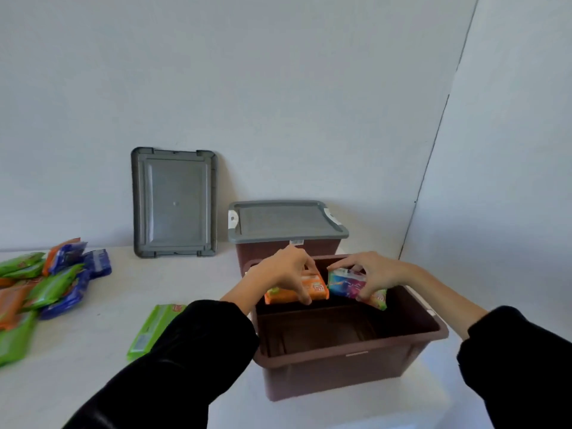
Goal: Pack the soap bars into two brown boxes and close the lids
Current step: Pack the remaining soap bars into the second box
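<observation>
An open brown box (346, 363) stands in front of me on the white table. My left hand (284, 270) grips an orange soap bar (315, 291) over the box's far half. Beside it, my right hand (376, 272) grips a multicoloured soap bar (343, 284) above the same part of the box. Behind stands a second brown box (257, 257) with a grey lid (284, 221) shut on it. A loose grey lid (174, 202) leans upright against the wall.
A pile of green, orange and blue soap bars (46, 283) lies at the table's left edge. One green soap bar (151, 328) lies alone near my left sleeve. A white wall runs behind, with a corner at the right.
</observation>
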Tool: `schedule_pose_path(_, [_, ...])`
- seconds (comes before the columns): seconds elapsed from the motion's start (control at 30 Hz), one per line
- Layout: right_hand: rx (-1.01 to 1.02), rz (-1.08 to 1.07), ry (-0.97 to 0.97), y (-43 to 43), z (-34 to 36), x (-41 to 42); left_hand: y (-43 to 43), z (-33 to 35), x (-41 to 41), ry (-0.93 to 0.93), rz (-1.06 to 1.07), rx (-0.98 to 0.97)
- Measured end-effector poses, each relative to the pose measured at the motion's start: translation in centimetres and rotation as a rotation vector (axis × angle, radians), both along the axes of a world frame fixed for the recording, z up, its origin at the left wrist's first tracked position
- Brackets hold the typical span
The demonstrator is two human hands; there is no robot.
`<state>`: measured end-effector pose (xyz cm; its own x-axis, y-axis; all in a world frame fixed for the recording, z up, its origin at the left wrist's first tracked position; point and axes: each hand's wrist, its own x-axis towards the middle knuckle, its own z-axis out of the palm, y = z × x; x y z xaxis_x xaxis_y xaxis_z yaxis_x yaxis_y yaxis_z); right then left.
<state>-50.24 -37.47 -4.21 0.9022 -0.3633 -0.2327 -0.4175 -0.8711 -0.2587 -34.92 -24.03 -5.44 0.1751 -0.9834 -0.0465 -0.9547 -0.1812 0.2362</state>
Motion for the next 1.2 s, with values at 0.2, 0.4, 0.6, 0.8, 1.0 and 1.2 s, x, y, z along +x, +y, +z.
schedule_pose_path(0.2, [-0.033,0.176,0.069,-1.6,-3.8,1.6,-1.3,-4.4,-0.1,-0.011,0.120,0.210])
schedule_pose_path(0.4, [-0.094,0.212,0.092,-1.9,-7.4,2.3,-2.2,-6.5,-1.2,-0.107,0.098,0.233])
schedule_pose_path(0.6, [-0.141,0.256,0.138,-2.6,-8.6,2.8,-2.6,-7.7,-1.3,-0.129,0.071,0.255])
schedule_pose_path(0.8, [-0.223,0.268,0.189,-2.3,-8.6,3.1,-2.7,-8.0,-1.5,-0.238,0.015,0.284])
schedule_pose_path(1.0, [-0.219,0.247,0.192,-2.0,-8.0,3.0,-2.6,-7.5,-1.7,-0.324,-0.021,0.270])
schedule_pose_path(1.2, [-0.058,0.120,0.022,-2.1,-6.2,2.0,-1.2,-5.2,-1.7,-0.190,0.023,0.032])
